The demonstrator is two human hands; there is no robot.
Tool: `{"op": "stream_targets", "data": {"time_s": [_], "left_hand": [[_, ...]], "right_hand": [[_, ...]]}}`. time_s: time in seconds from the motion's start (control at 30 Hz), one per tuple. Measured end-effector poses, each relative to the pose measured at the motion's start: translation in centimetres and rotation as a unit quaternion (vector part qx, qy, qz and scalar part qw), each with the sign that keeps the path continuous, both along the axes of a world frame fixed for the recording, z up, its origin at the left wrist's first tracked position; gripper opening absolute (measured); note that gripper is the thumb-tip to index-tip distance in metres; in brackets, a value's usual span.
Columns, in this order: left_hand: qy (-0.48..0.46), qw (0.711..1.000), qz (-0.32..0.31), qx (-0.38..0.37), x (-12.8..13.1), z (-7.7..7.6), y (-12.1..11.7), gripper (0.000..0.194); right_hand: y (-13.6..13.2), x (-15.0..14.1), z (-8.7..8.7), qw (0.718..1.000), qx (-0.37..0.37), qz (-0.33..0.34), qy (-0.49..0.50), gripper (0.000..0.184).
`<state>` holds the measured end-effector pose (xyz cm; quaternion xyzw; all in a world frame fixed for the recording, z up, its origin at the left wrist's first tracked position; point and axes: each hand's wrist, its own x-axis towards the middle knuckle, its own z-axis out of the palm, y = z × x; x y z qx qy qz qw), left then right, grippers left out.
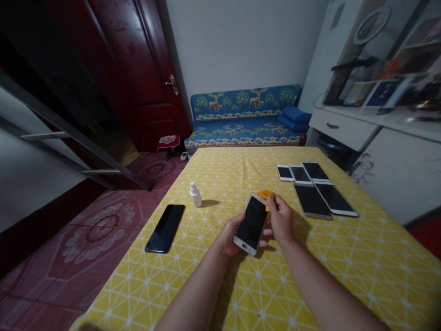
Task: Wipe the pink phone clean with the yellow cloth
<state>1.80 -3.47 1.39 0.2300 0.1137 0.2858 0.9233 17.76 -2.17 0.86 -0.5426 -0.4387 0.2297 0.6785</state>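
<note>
A white-framed smartphone [252, 224] with a dark screen lies tilted in my left hand [231, 233], whose fingers wrap under it and show past its right edge. My right hand [281, 217] pinches an orange-yellow cloth [265, 194] against the phone's upper right corner. Part of the cloth is hidden by my right fingers. To the left, a small white spray bottle [195, 196] stands upright on the table. Nearer me on that side, a black smartphone [166, 229] lies flat, screen up.
Several phones, among them a large white one [336, 198] and a grey-framed one [312, 201], lie grouped at the right of the yellow patterned tablecloth [234, 170]. Behind the table is a blue patterned sofa [241, 131]. A white cabinet [396, 161] stands at the right.
</note>
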Motion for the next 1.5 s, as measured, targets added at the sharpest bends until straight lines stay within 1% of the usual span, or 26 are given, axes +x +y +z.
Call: {"op": "stream_targets", "data": {"time_s": [0.1, 0.17, 0.27, 0.4, 0.5, 0.6, 0.7, 0.77, 0.83, 0.9, 0.97, 1.03, 1.13, 1.23, 1.3, 1.4, 1.43, 1.5], "left_hand": [[-0.016, 0.999, 0.019, -0.021, -0.1, 0.0, 0.3, 0.063], [-0.019, 0.997, 0.055, -0.042, -0.3, -0.2, 0.6, 0.058], [0.009, 0.991, 0.105, -0.08, -0.4, -1.0, 1.2, 0.047], [0.031, 0.983, 0.131, -0.124, -0.4, -2.1, 1.7, 0.036], [0.016, 0.983, 0.141, -0.114, -0.2, -2.5, 1.6, 0.033], [0.018, 0.984, 0.145, -0.099, -0.1, -2.8, 1.6, 0.034], [0.039, 0.984, 0.141, -0.098, -0.1, -2.8, 1.8, 0.036], [0.063, 0.98, 0.162, -0.092, 0.1, -2.6, 1.7, 0.038], [0.092, 0.971, 0.209, -0.066, 0.5, -2.1, 1.4, 0.039], [0.116, 0.958, 0.262, -0.014, 0.9, -1.5, 0.9, 0.039], [0.127, 0.948, 0.289, 0.041, 1.4, -0.7, 0.4, 0.04], [0.135, 0.945, 0.291, 0.07, 1.7, -0.2, 0.0, 0.042], [0.15, 0.942, 0.286, 0.088, 2.0, 0.2, -0.2, 0.045], [0.159, 0.939, 0.281, 0.123, 1.9, 0.0, 0.2, 0.047], [0.174, 0.929, 0.284, 0.161, 1.7, -0.4, 0.8, 0.047], [0.228, 0.895, 0.306, 0.229, 1.4, -1.2, 1.7, 0.044], [0.253, 0.878, 0.319, 0.253, 1.3, -1.4, 1.9, 0.042], [0.307, 0.83, 0.351, 0.306, 1.1, -1.8, 2.4, 0.038]], "right_hand": [[0.0, 0.1, 0.1, 1.0, 0.002, -0.02, 0.01, 0.035], [0.1, 0.2, 0.0, 0.999, 0.004, -0.035, 0.037, 0.038], [0.4, 0.5, -0.4, 0.996, 0.015, -0.04, 0.073, 0.041], [0.5, 0.5, -0.7, 0.998, 0.012, -0.034, 0.043, 0.039], [0.3, 0.4, -0.6, 0.999, 0.01, -0.034, 0.014, 0.038], [0.3, 0.3, -0.4, 0.999, 0.016, -0.047, 0.008, 0.037], [0.4, 0.5, -0.6, 0.998, 0.023, -0.052, 0.016, 0.035], [0.5, 0.5, -0.8, 0.998, 0.018, -0.033, 0.047, 0.034], [0.6, 0.5, -1.1, 0.996, 0.012, -0.013, 0.083, 0.032], [0.7, 0.5, -1.3, 0.994, 0.01, -0.006, 0.108, 0.03], [0.9, 0.6, -1.5, 0.992, 0.012, -0.011, 0.122, 0.028], [1.0, 0.7, -1.6, 0.99, 0.014, -0.017, 0.137, 0.028], [1.1, 0.8, -1.7, 0.987, 0.014, -0.02, 0.157, 0.028], [1.1, 0.7, -1.7, 0.984, 0.011, -0.016, 0.175, 0.029], [1.1, 0.7, -1.7, 0.984, 0.007, -0.012, 0.179, 0.029], [1.1, 0.7, -1.8, 0.984, -0.002, -0.005, 0.18, 0.028], [1.1, 0.7, -1.8, 0.984, -0.004, -0.003, 0.18, 0.028], [1.2, 0.8, -1.9, 0.983, -0.007, -0.002, 0.182, 0.029]]}}
